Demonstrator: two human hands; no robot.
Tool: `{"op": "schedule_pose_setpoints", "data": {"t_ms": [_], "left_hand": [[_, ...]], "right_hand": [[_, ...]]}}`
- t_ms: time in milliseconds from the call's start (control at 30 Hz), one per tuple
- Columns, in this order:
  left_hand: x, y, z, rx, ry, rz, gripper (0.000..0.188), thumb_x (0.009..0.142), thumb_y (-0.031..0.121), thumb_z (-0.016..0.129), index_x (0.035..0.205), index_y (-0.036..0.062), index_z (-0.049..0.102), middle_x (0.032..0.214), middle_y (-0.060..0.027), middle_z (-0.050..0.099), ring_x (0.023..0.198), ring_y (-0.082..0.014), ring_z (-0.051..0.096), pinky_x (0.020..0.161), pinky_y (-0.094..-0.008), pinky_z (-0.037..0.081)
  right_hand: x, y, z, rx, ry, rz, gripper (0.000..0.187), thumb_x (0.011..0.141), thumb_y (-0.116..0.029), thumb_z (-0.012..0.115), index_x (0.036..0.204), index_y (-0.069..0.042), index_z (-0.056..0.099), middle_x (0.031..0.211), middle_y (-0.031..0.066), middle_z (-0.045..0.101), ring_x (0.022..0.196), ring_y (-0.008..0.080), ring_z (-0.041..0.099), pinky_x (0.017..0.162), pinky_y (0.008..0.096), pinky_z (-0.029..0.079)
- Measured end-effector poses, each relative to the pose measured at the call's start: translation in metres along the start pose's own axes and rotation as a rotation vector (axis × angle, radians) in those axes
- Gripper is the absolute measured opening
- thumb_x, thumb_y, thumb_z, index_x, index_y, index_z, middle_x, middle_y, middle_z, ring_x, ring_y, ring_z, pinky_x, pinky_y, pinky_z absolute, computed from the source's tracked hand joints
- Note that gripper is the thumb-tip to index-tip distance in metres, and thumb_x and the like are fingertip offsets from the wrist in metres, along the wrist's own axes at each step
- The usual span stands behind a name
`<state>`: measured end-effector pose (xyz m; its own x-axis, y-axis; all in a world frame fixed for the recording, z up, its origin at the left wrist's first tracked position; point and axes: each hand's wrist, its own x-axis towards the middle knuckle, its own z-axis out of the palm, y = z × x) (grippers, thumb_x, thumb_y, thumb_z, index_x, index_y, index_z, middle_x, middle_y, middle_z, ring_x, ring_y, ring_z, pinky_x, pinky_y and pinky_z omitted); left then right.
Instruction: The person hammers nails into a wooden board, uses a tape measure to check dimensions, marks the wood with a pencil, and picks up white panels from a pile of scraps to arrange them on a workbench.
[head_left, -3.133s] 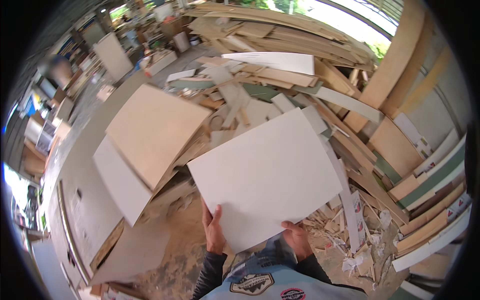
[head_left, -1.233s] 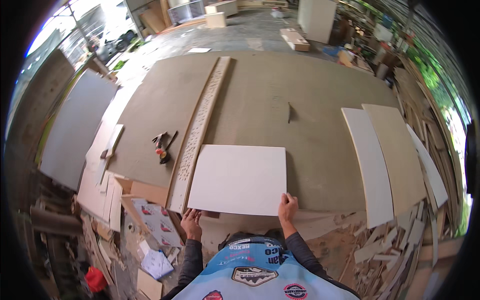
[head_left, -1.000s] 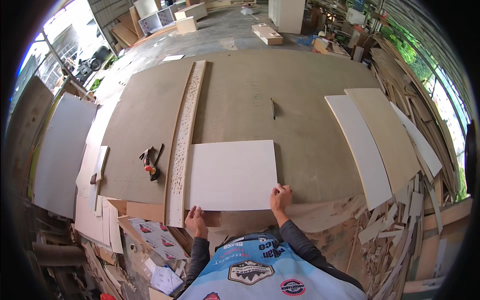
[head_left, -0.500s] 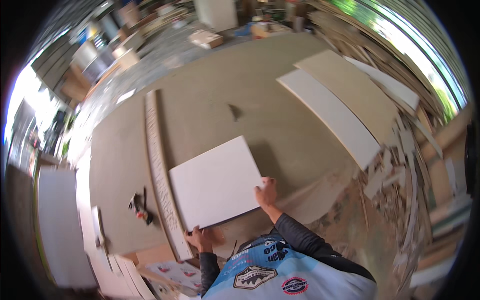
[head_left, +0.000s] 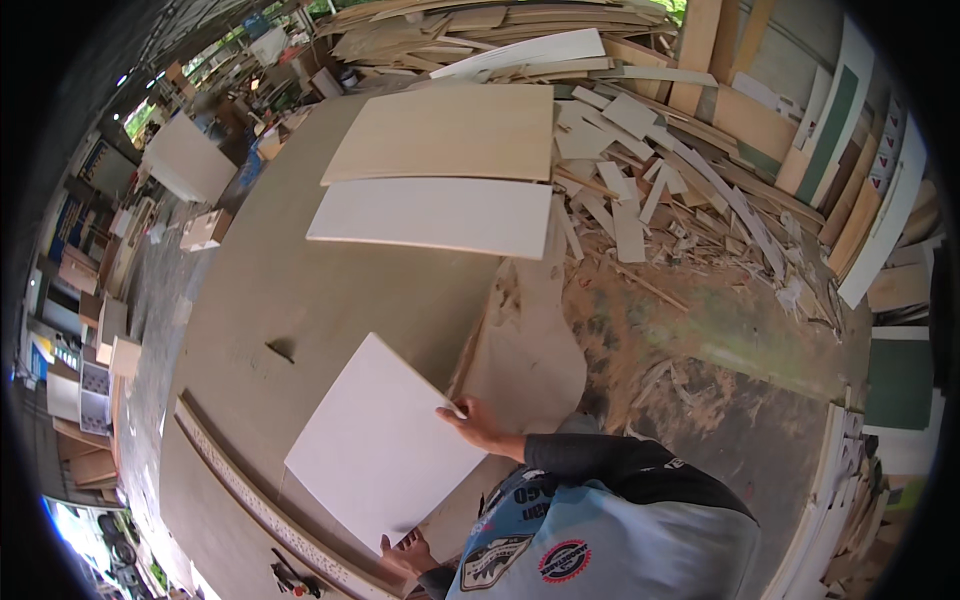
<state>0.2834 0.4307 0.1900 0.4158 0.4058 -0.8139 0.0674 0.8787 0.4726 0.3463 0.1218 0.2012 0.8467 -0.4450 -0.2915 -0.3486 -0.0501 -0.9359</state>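
A white rectangular board [head_left: 380,455] is held between my two hands, tilted above the large greyish-brown work surface [head_left: 245,330]. My right hand [head_left: 475,425] grips its right edge, thumb on the upper face and the other fingers partly hidden. Down at the near corner, my left hand [head_left: 405,553] is closed on the board's lower edge, with some fingertips showing on top. A long narrow speckled strip [head_left: 270,515] lies to the left of the board. Close to that strip is a small dark hand tool with red on it [head_left: 293,580].
On the far part of the surface lie a plywood sheet [head_left: 450,135] and a white panel [head_left: 430,215]. Offcuts [head_left: 630,180] are heaped to the right, beside a dusty floor [head_left: 700,390]. A small dark piece [head_left: 280,350] rests on the surface. Boards lean at the far right [head_left: 835,130].
My view has swung to the right, bringing the offcut heap and leaning boards into sight. Both hands keep hold of the white board, which has turned with me and now looks tilted.
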Motion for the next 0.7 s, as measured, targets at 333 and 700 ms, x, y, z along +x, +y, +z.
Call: {"op": "schedule_pose_setpoints", "data": {"t_ms": [333,700], "left_hand": [[-0.136,-0.226,0.096,0.326,-0.879,-0.045,0.034,0.094,0.022,0.058,0.124,0.0072,0.054,0.118,-0.0079,0.060,0.108,-0.0228,0.056,0.092,-0.0420,0.045],[-0.262,-0.462,0.226,0.860,-1.288,-0.137,0.044,0.089,0.002,0.063,0.130,0.0087,0.049,0.117,-0.0096,0.061,0.105,-0.0193,0.061,0.086,-0.0345,0.052]], "right_hand": [[0.016,0.060,-0.304,0.363,0.349,0.182,0.043,0.090,-0.043,0.065,0.076,-0.003,0.057,0.065,0.0025,0.054,0.059,0.0096,0.048,0.052,0.0300,0.039],[0.001,0.168,-0.472,0.712,0.861,0.249,0.037,0.101,-0.039,0.047,0.091,-0.006,0.061,0.075,-0.0022,0.054,0.063,0.0086,0.049,0.053,0.0271,0.040]]}}
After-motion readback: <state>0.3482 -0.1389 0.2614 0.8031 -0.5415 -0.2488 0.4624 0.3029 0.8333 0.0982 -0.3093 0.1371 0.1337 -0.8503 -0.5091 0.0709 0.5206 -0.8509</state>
